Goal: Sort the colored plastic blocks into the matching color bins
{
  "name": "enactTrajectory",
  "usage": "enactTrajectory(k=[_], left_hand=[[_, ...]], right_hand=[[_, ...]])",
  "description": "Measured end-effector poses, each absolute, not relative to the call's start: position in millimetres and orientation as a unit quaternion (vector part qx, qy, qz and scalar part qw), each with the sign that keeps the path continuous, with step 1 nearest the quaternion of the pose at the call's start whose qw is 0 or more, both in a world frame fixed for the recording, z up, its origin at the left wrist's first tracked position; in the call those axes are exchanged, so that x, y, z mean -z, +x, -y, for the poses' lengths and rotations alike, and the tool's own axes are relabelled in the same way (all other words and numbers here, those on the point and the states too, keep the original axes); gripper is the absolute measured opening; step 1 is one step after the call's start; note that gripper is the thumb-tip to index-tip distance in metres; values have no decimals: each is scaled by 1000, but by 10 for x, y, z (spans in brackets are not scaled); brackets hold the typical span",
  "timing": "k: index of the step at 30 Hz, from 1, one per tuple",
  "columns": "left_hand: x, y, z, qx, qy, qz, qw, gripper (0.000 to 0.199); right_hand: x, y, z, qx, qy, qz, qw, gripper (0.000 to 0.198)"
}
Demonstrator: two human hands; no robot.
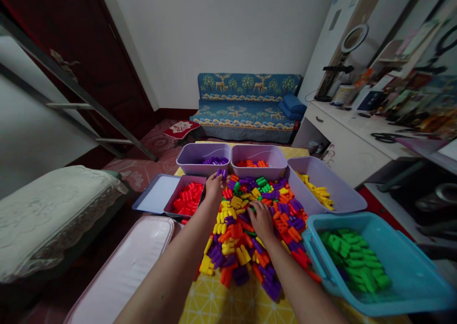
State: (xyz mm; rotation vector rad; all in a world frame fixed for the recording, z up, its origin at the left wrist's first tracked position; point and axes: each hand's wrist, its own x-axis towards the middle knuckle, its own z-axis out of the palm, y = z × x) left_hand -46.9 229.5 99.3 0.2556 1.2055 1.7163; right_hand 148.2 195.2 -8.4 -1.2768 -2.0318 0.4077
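Observation:
My left hand (pixel 214 185) is closed on a purple toy building block (pixel 222 173), lifted near the front of the purple-block bin. My right hand (pixel 262 219) rests on the mixed pile of plastic blocks (pixel 235 231), fingers apart and partly bent; its fingertips touch the pieces. The pile holds purple, orange, yellow, red and green blocks. Behind it stand a lilac bin (pixel 183 158) with purple blocks and another lilac bin (pixel 278 164) with orange ones. A third lilac bin (pixel 344 198) holds yellow blocks. Red blocks (pixel 189 196) fill a box at the left.
A turquoise bin (pixel 403 248) of green blocks, with a purple piece among them, stands at front right. A pale pink lid (pixel 132 262) lies at front left. Beyond the yellow-patterned table (pixel 209 298) are a blue sofa (pixel 246 107), a ladder (pixel 85 98) and a white desk (pixel 357 129).

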Motion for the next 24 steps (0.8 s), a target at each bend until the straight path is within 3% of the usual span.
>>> enactTrajectory(k=[8, 14, 17, 24], left_hand=[[-1382, -847, -2562, -738, 47, -422, 525, 17], [-1000, -653, -2256, -720, 93, -434, 534, 24], [-646, -457, -2056, -554, 394, -602, 419, 36], [-383, -158, -1745, -418, 554, -654, 301, 38]], right_hand=[[59, 1480, -1937, -163, -490, 784, 344, 28], [66, 1479, -1939, -162, -491, 785, 342, 30], [70, 1478, -1940, -161, -490, 786, 341, 30], [46, 1478, -1932, -155, -493, 792, 324, 32]])
